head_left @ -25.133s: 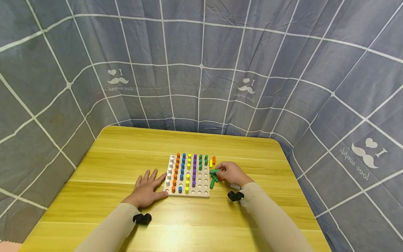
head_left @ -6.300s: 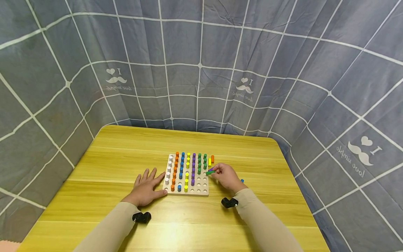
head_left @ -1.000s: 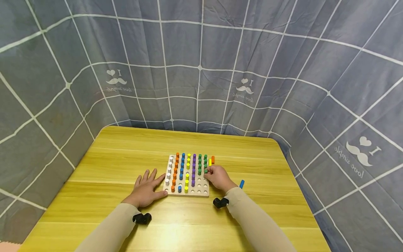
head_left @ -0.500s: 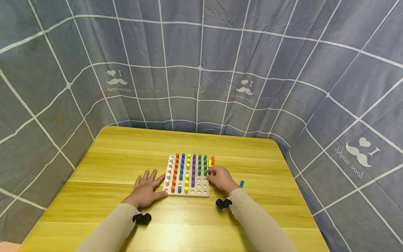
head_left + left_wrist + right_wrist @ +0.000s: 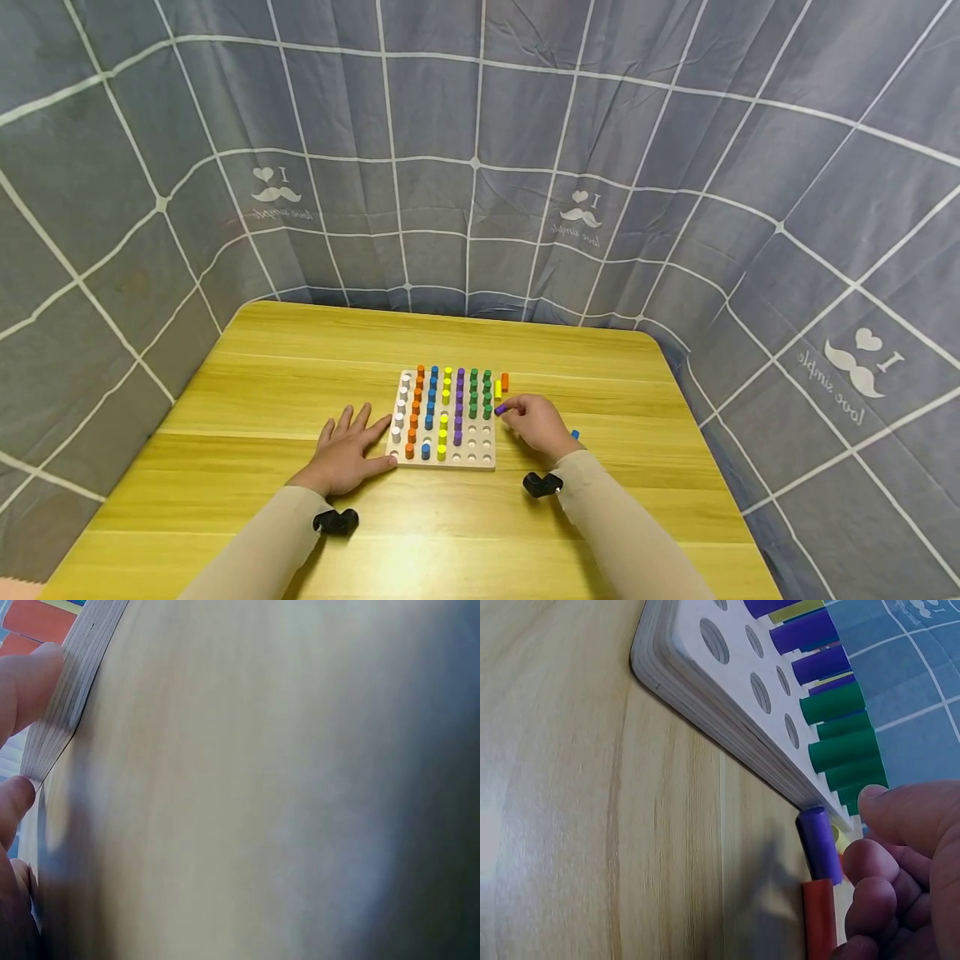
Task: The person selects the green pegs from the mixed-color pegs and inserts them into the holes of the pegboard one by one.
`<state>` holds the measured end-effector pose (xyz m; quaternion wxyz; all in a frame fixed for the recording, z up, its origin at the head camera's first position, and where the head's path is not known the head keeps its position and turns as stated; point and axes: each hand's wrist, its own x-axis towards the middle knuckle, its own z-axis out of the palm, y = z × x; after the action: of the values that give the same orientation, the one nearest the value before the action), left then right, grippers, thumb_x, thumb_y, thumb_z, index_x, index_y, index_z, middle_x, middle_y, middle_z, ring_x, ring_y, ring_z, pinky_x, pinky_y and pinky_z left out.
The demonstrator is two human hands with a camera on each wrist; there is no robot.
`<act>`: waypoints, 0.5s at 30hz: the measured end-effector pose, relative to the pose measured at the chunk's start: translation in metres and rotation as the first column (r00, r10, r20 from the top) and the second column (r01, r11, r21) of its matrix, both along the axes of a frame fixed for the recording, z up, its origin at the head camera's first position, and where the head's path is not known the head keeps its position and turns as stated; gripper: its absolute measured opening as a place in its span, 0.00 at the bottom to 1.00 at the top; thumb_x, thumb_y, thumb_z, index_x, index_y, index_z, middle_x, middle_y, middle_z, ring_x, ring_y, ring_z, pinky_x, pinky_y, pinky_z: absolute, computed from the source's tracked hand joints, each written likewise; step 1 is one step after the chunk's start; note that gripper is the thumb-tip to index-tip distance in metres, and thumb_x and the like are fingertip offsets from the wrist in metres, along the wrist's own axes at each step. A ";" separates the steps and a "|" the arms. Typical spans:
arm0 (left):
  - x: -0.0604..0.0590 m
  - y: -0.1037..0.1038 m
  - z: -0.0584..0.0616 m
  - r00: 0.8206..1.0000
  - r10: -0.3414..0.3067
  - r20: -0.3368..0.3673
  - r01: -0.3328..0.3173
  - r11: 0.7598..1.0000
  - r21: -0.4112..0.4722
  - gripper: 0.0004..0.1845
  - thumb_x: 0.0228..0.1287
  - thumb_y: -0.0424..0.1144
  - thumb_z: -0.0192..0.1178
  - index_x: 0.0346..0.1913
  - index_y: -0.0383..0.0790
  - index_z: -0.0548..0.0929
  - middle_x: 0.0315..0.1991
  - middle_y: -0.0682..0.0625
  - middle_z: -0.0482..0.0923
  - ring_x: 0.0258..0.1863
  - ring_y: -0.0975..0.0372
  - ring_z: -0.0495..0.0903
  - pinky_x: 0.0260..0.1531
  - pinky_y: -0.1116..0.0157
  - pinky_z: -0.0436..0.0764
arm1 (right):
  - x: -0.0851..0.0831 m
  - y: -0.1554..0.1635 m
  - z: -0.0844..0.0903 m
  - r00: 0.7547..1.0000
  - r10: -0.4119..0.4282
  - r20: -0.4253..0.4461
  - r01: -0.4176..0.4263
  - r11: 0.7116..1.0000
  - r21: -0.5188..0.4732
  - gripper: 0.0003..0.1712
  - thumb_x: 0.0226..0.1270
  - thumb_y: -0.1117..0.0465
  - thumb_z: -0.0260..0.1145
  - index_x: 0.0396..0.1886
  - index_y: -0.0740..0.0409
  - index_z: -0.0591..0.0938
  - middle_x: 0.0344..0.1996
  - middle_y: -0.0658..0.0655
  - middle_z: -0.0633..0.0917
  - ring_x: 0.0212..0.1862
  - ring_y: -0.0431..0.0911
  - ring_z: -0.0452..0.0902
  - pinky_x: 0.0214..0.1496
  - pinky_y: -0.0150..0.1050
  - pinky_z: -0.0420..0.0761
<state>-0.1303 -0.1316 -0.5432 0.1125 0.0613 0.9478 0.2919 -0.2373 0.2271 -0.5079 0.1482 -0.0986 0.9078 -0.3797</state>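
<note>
A pale wooden pegboard point(image 5: 465, 460) lies on the table, holding columns of white, orange, blue, yellow, purple and green pegs point(image 5: 473, 397). Flat on the table, my left hand point(image 5: 341, 454) spreads its fingers against the board's left side. In the left wrist view its fingertips point(image 5: 37, 679) touch the board's edge. My right hand point(image 5: 538, 425) hovers beside the right edge, fingers loosely bent. Just by these fingers, a purple peg point(image 5: 820, 844) lies on the table close to the board; the right wrist view shows nothing between thumb and fingers. Below that is a red-orange peg point(image 5: 820, 919).
A loose yellow peg point(image 5: 498, 389) and orange peg point(image 5: 505, 382) lie off the board's upper right edge. Behind the right wrist a blue peg point(image 5: 575, 434) shows partly. Bare holes point(image 5: 760, 693) fill the board's near right corner. A grey checked curtain point(image 5: 472, 200) surrounds the table.
Several loose green pegs beside the board now stand in its two right columns. Within the last second my right hand let go of a green peg there and moved right. My left hand stays put.
</note>
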 end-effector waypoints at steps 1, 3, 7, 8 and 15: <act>0.000 0.000 0.000 1.000 0.002 -0.001 -0.002 1.000 0.002 0.49 0.69 0.72 0.58 0.84 0.50 0.62 0.86 0.33 0.43 0.84 0.31 0.35 0.77 0.29 0.34 | 0.000 0.001 0.001 1.000 -0.001 0.000 0.001 1.000 0.003 0.09 0.76 0.59 0.68 0.48 0.53 0.91 0.28 0.50 0.83 0.30 0.44 0.74 0.32 0.35 0.74; 0.000 0.000 0.000 1.000 0.005 -0.002 -0.005 1.000 0.006 0.49 0.69 0.72 0.58 0.84 0.49 0.62 0.86 0.33 0.43 0.84 0.31 0.35 0.77 0.29 0.34 | 0.001 0.001 0.003 1.000 0.000 -0.008 0.000 1.000 0.008 0.08 0.76 0.59 0.68 0.48 0.52 0.91 0.28 0.50 0.82 0.29 0.43 0.74 0.31 0.34 0.73; -0.001 -0.001 0.001 1.000 0.012 -0.001 -0.012 1.000 0.029 0.49 0.69 0.72 0.58 0.84 0.48 0.61 0.86 0.33 0.43 0.84 0.31 0.34 0.77 0.29 0.32 | 0.002 0.003 0.005 1.000 -0.011 -0.028 0.011 1.000 0.014 0.09 0.77 0.59 0.67 0.49 0.54 0.91 0.27 0.50 0.80 0.26 0.42 0.71 0.27 0.33 0.70; -0.001 -0.001 0.001 1.000 0.012 0.002 -0.012 0.999 0.038 0.49 0.69 0.71 0.58 0.84 0.47 0.61 0.86 0.33 0.43 0.84 0.31 0.34 0.77 0.29 0.32 | 0.002 0.004 0.005 0.999 -0.014 -0.036 0.014 1.000 0.015 0.10 0.77 0.59 0.67 0.50 0.55 0.91 0.27 0.50 0.80 0.25 0.42 0.71 0.26 0.33 0.69; -0.004 -0.012 0.008 0.997 -0.008 0.073 -0.004 0.986 0.169 0.48 0.74 0.65 0.58 0.85 0.45 0.55 0.86 0.33 0.40 0.84 0.32 0.28 0.76 0.30 0.25 | -0.001 0.008 0.004 0.990 -0.020 -0.142 0.025 0.999 0.035 0.15 0.77 0.60 0.67 0.55 0.63 0.88 0.33 0.52 0.84 0.30 0.42 0.73 0.32 0.35 0.73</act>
<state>-0.1342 -0.1436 -0.5349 0.1418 0.0610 0.9148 0.3732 -0.2379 0.2348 -0.5040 0.0811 -0.1125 0.9238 -0.3568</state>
